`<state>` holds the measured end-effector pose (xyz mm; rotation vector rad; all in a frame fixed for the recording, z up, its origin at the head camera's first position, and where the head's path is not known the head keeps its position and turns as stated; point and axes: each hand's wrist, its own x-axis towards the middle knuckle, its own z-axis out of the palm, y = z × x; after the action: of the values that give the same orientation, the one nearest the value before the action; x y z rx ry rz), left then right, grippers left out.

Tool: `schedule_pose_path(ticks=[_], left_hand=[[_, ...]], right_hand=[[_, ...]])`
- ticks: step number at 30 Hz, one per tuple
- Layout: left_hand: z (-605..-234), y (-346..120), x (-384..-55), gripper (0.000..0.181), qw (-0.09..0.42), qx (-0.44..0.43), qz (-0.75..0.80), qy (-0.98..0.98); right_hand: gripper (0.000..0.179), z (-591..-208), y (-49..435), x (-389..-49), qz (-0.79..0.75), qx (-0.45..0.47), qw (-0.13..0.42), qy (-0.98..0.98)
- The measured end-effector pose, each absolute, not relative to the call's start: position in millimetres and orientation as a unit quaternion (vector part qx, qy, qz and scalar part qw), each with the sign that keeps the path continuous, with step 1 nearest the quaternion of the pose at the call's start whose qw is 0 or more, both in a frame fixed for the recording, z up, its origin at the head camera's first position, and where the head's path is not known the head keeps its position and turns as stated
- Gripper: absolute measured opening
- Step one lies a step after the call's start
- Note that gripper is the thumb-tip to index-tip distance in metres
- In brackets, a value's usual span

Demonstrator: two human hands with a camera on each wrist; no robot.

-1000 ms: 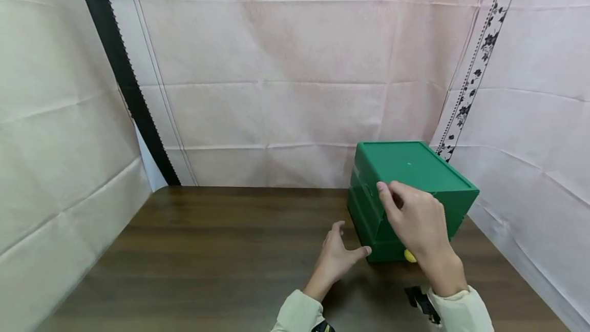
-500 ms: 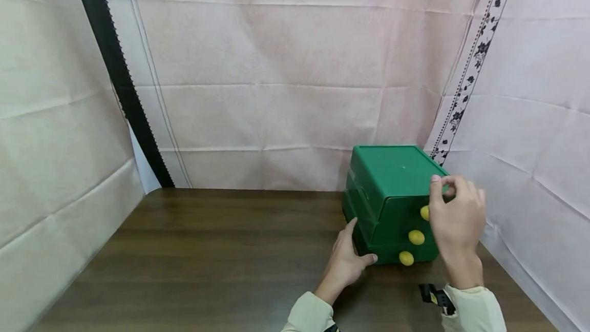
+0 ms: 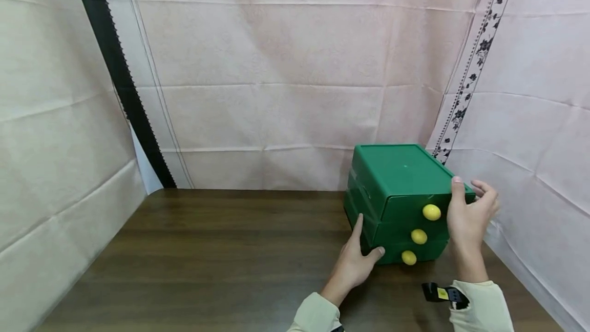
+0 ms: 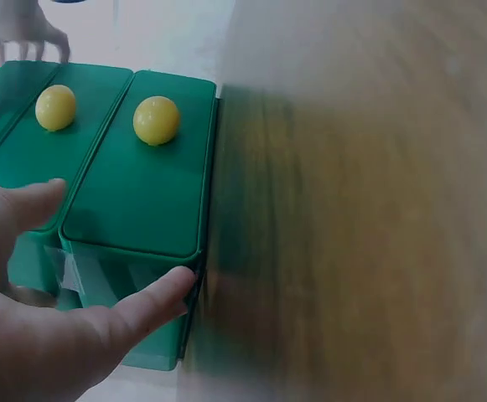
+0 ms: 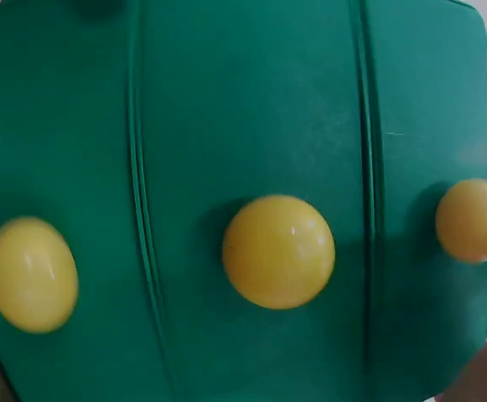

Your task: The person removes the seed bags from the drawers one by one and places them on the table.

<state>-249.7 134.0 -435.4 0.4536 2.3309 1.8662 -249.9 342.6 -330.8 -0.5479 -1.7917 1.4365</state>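
Box of green drawers (image 3: 402, 219) stands upright on the worktop (image 3: 230, 250), toward its right edge, rear end near the back edge, front turned to you. Nothing looks pulled out; upper knob (image 3: 432, 212), middle knob (image 3: 419, 236) and lower knob (image 3: 408, 257) are all yellow and in plain sight. Your left hand (image 3: 354, 265) is at the front left side, thumb and forefinger spread wide, thumb tip by the lower front corner; can't tell whether it presses. Your right hand (image 3: 470, 219) is at the upper right front corner, fingers bent and apart, tips by the right wall, pinching nothing I can see. Neither hand is on a knob. My read: you're on the steadying step, box bracketed from both sides. If you nudge it, the move calls for even pressure, low down, so it slides instead of twisting; right edge is near, so little room that way. If you go for a knob, brace the left wall first: box is probably light and could skid along with the drawer.
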Motion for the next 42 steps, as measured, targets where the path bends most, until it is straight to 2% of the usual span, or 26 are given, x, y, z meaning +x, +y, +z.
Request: schedule_pose_path(ticks=[5, 9, 14, 27, 37, 42], left_hand=[[-435.3, 136.4, -250.0, 0.081, 0.066, 0.155, 0.618, 0.768], [-434.1, 136.5, -251.3, 0.074, 0.063, 0.16, 0.604, 0.778], [-432.8, 136.3, -248.6, 0.069, 0.068, 0.152, 0.588, 0.792], [-428.2, 140.0, -244.5, 0.067, 0.073, 0.15, 0.57, 0.805], [-417.6, 144.6, -239.2, 0.07, 0.094, 0.134, 0.571, 0.804], [-417.6, 144.8, -236.4, 0.072, 0.09, 0.119, 0.571, 0.807]], right_hand=[[0.057, -336.0, 359.3, -251.1, 0.657, -0.195, 0.274, -0.675], [0.06, -336.5, 364.2, -253.0, 0.68, -0.189, 0.241, -0.666], [0.042, -336.9, 365.2, -252.7, 0.691, -0.205, 0.223, -0.657], [0.018, -333.5, 351.3, -257.3, 0.69, -0.243, 0.294, -0.616], [0.031, -329.6, 342.2, -256.0, 0.701, -0.23, 0.358, -0.572], [0.028, -330.7, 332.5, -255.0, 0.685, -0.218, 0.37, -0.588]])
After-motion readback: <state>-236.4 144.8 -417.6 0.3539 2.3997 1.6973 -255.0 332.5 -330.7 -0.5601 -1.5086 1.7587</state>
